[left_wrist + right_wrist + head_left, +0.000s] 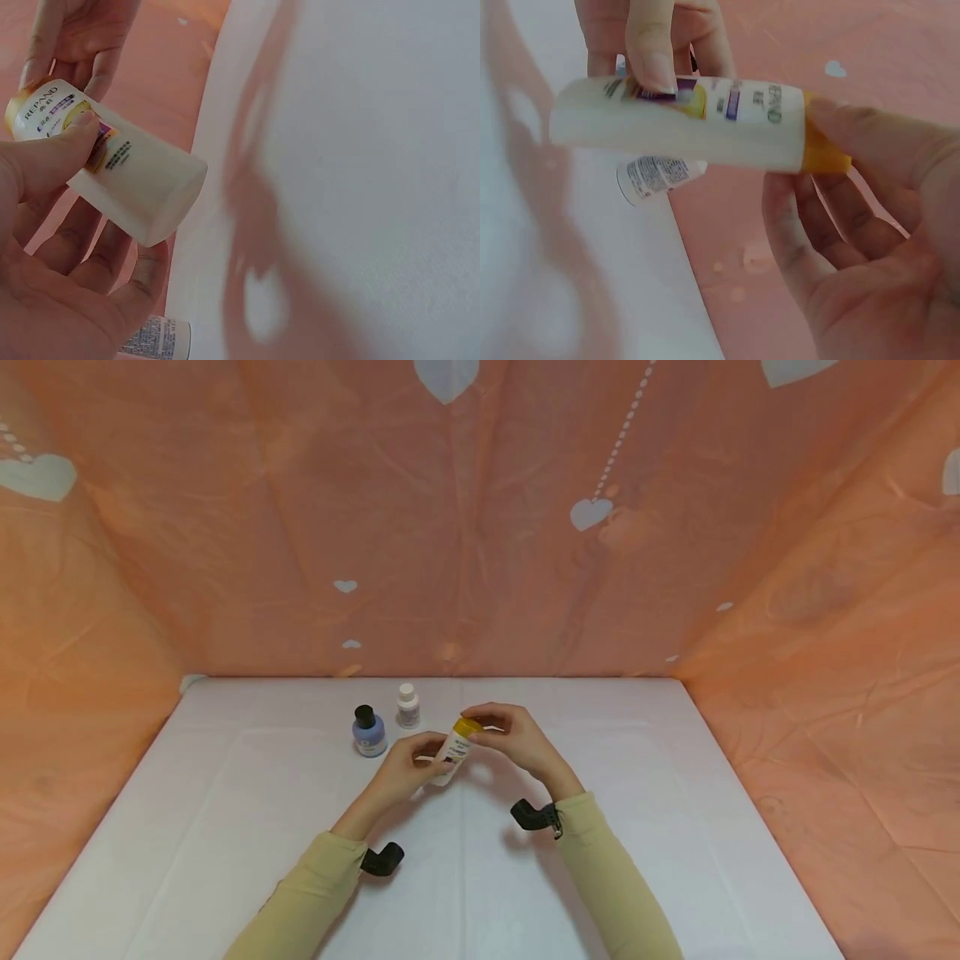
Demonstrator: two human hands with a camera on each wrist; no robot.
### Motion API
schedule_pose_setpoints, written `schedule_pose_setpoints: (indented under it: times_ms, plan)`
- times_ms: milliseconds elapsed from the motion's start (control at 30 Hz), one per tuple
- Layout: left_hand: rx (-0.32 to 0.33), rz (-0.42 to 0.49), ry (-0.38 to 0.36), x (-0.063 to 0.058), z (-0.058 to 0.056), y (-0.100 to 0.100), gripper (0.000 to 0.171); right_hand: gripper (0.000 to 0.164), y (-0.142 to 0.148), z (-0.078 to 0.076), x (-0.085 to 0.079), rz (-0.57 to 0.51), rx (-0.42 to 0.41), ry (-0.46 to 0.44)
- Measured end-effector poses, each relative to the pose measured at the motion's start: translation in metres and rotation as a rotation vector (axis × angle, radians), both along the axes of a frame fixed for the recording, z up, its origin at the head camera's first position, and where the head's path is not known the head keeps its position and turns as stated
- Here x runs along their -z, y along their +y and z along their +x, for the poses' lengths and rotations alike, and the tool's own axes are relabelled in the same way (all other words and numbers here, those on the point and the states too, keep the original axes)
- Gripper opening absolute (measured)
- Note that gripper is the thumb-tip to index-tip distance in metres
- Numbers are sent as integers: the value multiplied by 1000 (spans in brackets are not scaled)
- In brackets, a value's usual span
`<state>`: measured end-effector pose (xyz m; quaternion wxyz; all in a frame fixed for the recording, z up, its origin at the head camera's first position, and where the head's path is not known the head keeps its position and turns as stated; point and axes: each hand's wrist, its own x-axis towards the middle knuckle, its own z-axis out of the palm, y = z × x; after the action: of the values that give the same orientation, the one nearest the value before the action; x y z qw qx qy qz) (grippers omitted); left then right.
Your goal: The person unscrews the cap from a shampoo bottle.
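Note:
A white shampoo-style bottle [457, 749] with a yellow cap [467, 727] is held tilted above the table. My left hand [406, 767] grips its body, the thumb across the printed label [97, 139] in the left wrist view. With thumb and fingers my right hand [517, 741] pinches the yellow cap, which shows clearly as a cap [825, 142] in the right wrist view. Behind the hands stand a blue bottle with a black cap [370, 734] and a small white bottle [408, 708], both upright.
The table [247, 827] has a white cover. Orange cloth [465, 543] with pale hearts hangs along its back and both sides. Black wrist-worn pieces sit at the left wrist [383, 859] and right wrist [534, 815].

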<state>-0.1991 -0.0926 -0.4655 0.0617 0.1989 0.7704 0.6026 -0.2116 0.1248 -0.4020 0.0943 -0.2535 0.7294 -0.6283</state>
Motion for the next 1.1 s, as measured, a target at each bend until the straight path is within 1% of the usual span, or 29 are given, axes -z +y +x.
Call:
schedule_pose_setpoints:
  times_ms: [200,333,433,567,700,867,1100]
  plan:
    - [-10,-9,-9,-3,2,0,40,36,8,1,-1,-9,-50,-7]
    - [5,-14,-18,-5,3,1,42,36,11,2,-2,16,-46,4]
    - [22,-16,-46,-6,2,2,43,36,12,2,-2,32,-40,15]
    - [28,-35,-58,-7,0,2,45,36,13,0,-4,48,-62,22]
    - [31,-56,-69,-10,-1,-1,44,36,14,0,-7,59,-89,5]
    - [58,-51,-85,-13,-2,-5,45,34,16,-1,-11,66,-95,-24]
    - [97,-5,-127,-16,-2,-9,46,35,19,-14,8,45,-70,-62]
